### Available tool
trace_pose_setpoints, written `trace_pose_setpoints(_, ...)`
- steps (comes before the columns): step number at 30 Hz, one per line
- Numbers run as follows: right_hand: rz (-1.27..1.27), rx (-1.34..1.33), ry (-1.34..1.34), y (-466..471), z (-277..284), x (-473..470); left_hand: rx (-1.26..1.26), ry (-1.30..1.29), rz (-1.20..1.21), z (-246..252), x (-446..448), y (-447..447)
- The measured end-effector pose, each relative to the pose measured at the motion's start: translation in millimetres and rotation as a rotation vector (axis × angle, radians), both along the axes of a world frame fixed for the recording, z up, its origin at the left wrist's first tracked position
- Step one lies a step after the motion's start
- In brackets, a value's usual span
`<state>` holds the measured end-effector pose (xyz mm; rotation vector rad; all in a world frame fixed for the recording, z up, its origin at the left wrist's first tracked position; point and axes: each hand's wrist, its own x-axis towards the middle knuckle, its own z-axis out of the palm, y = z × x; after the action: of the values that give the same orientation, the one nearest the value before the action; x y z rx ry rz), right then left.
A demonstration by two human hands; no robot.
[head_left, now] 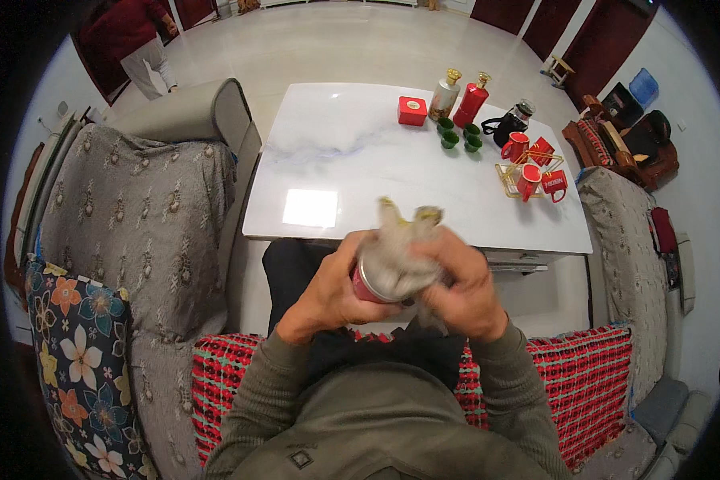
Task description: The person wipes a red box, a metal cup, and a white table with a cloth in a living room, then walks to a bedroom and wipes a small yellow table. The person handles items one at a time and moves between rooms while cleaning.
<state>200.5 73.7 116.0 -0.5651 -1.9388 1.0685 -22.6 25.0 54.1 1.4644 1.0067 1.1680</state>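
My left hand grips a red tin can with a silvery rim, held above my lap. Over the can's mouth lies a pale cloth with yellowish edges, blurred by motion. My right hand clutches the cloth and presses it at the can's right side; part of the cloth hangs below this hand. The can's inside is hidden by the cloth. Both hands are just in front of the near edge of a white marble-patterned table.
On the table stand a red box, a pale bottle, a red bottle, several green cups, a black-cased flask and red mugs on a gold wire rack. Sofas flank it. A person stands at the far left.
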Motion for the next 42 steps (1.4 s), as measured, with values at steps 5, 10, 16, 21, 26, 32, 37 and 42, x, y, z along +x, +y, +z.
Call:
trace_pose_setpoints(5, -0.051, 0.363, -0.393, -1, 6, -4, 0.472, 0.432, -0.055, -22, -2, 2)
trace_pose_setpoints(10, -0.209, -0.079, -0.208, 7, -25, -7, 0.11, 0.13, -0.003, 6, 5, -1)
trace_pose_setpoints(16, 0.036, -0.961, 0.356, -6, -27, -7, -0.067, -0.174, 0.036, 13, -10, 0)
trace_pose_setpoints(21, -0.123, -0.523, 0.19, -18, -33, -15, -0.063, -0.417, 0.192, 3, 8, 6)
trace_pose_setpoints(26, -0.257, -0.165, 0.073, -27, -38, -27, 0.02, -0.452, 0.346, -10, 23, 4)
trace_pose_setpoints(32, -0.203, -0.452, 0.161, -25, -48, -31, 0.017, -0.365, 0.19, 11, -3, -8)
trace_pose_setpoints(37, -0.052, -0.766, 0.294, -18, -52, -24, 0.016, -0.318, 0.169, 30, -8, -3)
trace_pose_setpoints(42, -0.148, -0.569, 0.256, -29, -58, -31, 0.119, -0.525, 0.252, 8, -1, 2)
